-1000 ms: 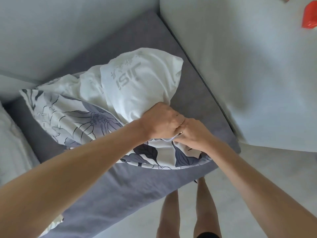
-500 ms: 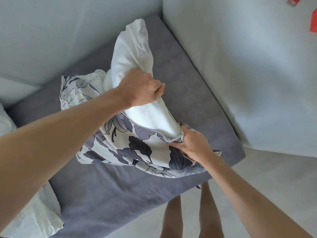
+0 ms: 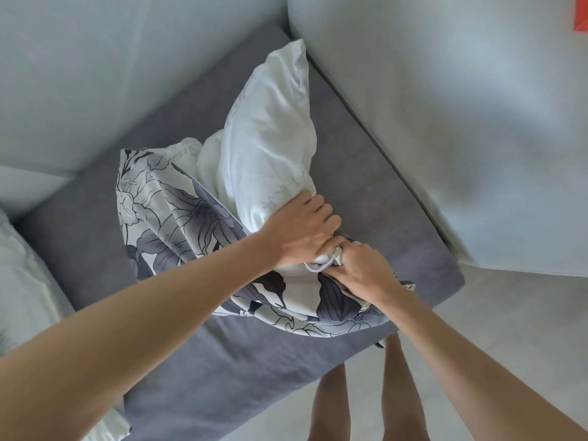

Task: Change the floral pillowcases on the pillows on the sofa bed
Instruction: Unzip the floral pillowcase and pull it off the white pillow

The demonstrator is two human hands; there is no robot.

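A white pillow [image 3: 270,138] sticks halfway out of a floral pillowcase [image 3: 178,214] with grey and black flowers. Both lie on the grey sofa bed [image 3: 366,173]. My left hand [image 3: 302,230] grips the white pillow low down, right at the opening of the case. My right hand [image 3: 359,268] touches it from the right and holds the pillowcase's piped edge bunched in its fingers. The pillow's upper end stands up and points toward the back corner of the sofa.
Pale walls [image 3: 445,106] close the sofa bed in at the back and right. A white pillow or bedding [image 3: 22,281] lies at the left edge. My bare legs [image 3: 331,405] stand on the light floor at the front edge of the mattress.
My left hand dropped from high on the pillow back down to the case opening beside my right hand. More white pillow stands out of the case than a second ago.
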